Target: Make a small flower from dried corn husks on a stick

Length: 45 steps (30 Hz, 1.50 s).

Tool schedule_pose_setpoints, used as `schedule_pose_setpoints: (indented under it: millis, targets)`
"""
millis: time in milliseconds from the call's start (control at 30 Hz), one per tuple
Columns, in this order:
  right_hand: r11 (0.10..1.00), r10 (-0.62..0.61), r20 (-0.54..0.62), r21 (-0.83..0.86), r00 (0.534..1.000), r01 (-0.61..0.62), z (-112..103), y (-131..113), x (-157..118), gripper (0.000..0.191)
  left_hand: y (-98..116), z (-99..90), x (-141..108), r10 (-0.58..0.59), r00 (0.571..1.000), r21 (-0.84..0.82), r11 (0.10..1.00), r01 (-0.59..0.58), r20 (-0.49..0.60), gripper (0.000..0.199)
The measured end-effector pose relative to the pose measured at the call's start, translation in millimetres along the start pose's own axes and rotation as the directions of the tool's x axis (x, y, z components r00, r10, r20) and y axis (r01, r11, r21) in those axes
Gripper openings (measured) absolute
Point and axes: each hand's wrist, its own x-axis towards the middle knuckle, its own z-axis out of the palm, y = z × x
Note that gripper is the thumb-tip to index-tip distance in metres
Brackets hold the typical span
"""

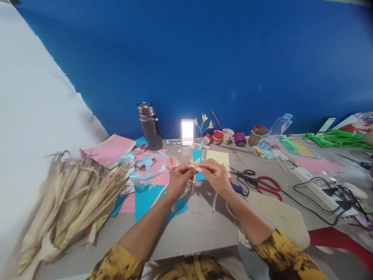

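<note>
A small cream-coloured flower (196, 164), its petals like dried corn husk, is pinched between my two hands above the table. My left hand (181, 177) grips it from the left with thumb and fingertips. From the right, my right hand (216, 175) closes its thumb and fingers on the other side. Thin pale strips (192, 186) hang below the flower. Behind it lies a blue paper strip (197, 154), partly covered by my hands. Farther back stands a stem with several similar husk flowers (204, 123).
Left lies a bundle of dried corn husks (75, 202), near light blue ribbon (145, 171) and a dark flask (150, 130). On the right are red-handled scissors (268, 184), a power strip (317, 186) with cables, a plastic bottle (281, 126) and green pipe cleaners (338, 138). A paper cup (228, 136) stands by the wall.
</note>
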Motion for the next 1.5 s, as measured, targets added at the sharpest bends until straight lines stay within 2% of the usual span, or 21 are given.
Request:
schedule_pose_setpoints:
  millis: [133,367,533,800,933,1100,1400,1500]
  targets:
    - [0.998,0.045,-0.017,0.055,0.999,-0.044,4,1,-2,0.011,5,5.6,-4,0.076,0.996,0.085,0.994,-0.071,-0.053,0.012]
    - [0.956,0.213,-0.002,0.206,0.977,-0.208,10,2,-6,0.02,-3,7.2,-9,0.197,0.975,0.196,0.965,-0.174,-0.107,0.012]
    - [0.919,0.3,0.012,0.263,0.954,-0.293,13,3,-8,0.02,-1,6.3,-9,0.184,0.977,0.229,0.961,-0.156,-0.106,0.012]
    - [0.899,0.338,-0.02,0.304,0.941,-0.316,13,3,-9,0.016,6,8.4,-10,0.122,0.992,0.157,0.981,-0.115,-0.035,0.015]
    - [0.915,0.323,0.0,0.255,0.946,-0.312,9,2,-9,0.016,1,6.5,-9,0.151,0.989,0.167,0.975,-0.147,-0.011,0.014]
    - [0.961,0.228,0.014,0.16,0.974,-0.227,6,0,-9,0.016,-3,5.3,-9,0.169,0.985,0.153,0.973,-0.17,0.02,0.012]
    - [0.984,0.156,0.021,0.088,0.987,-0.157,5,1,-8,0.018,1,7.6,-9,0.152,0.988,0.133,0.979,-0.153,0.017,0.011]
    - [0.985,0.147,0.012,0.087,0.989,-0.147,5,1,-7,0.021,1,8.5,-8,0.115,0.993,0.123,0.986,-0.115,0.011,0.012]
